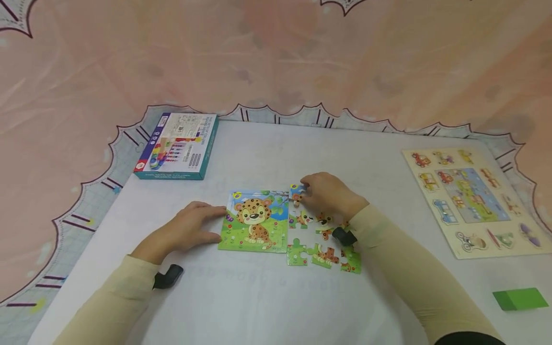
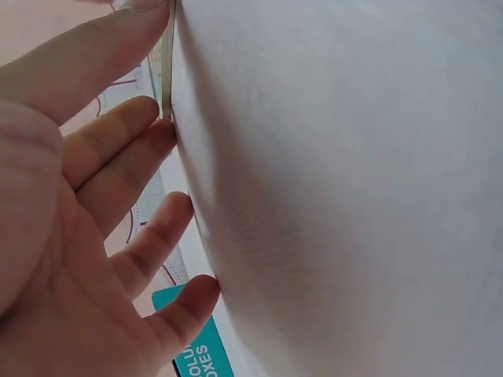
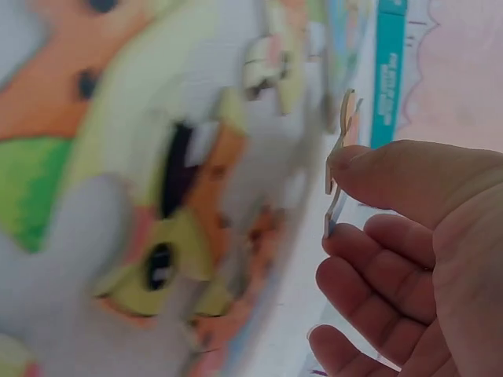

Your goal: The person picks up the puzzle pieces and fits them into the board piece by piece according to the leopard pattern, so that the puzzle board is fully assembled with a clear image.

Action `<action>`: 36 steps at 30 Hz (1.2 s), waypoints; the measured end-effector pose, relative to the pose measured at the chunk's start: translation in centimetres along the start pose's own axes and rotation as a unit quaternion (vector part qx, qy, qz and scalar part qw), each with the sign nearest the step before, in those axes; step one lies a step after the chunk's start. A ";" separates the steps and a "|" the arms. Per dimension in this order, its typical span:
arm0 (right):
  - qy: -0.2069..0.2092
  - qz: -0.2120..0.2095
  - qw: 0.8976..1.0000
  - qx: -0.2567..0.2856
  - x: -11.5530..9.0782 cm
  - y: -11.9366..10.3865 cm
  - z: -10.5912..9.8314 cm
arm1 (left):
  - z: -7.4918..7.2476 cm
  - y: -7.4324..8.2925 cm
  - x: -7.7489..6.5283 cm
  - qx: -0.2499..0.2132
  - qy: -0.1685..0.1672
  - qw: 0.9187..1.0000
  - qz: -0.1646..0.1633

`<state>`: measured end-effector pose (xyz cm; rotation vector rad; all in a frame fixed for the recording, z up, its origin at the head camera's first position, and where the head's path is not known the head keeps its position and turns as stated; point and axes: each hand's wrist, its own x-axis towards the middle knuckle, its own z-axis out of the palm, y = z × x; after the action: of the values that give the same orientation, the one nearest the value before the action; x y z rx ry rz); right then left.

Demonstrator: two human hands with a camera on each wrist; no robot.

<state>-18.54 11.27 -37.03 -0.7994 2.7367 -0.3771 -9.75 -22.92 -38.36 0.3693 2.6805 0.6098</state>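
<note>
On the white table point(image 1: 241, 306), the leopard board point(image 1: 254, 235) is touched by the left hand point(image 1: 183, 232), fingers point(image 2: 153, 243) spread; at its two o'clock, one puzzle piece point(image 1: 296, 196) is pinched by the right hand point(image 1: 329, 194); loose pieces point(image 1: 324, 256) could be displaced by the sleeve point(image 1: 401, 258).

Head cam looks fwd & down from above the table point(image 1: 233, 306), far enough back to get left hand point(image 1: 185, 232), right hand point(image 1: 329, 191) & box point(image 1: 178, 148). L wrist cam sits v. close to left hand, turned sideways, skimming low across the table; R wrist cam, also sideways, is right up by the puzzle pieces point(image 1: 296, 254) & right hand, w/ box's teal side point(image 3: 387, 78) common to all 3 views.
</note>
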 end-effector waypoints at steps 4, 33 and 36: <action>0.012 -0.025 1.000 0.006 -0.1 -0.3 -0.5 | 0.0 0.1 0.0 -0.002 0.006 1.000 0.017; -0.022 -0.079 0.996 -0.024 2.6 -6.4 1.6 | 0.1 0.7 0.5 -0.012 -0.001 1.000 0.016; -0.012 -0.091 0.995 -0.031 2.9 -6.9 1.8 | 0.0 0.7 0.4 -0.011 0.000 1.000 0.015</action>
<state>-17.01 3.76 -37.05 -1.0682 2.6726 -0.3175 -9.98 -22.15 -38.16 0.4033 2.6703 0.6486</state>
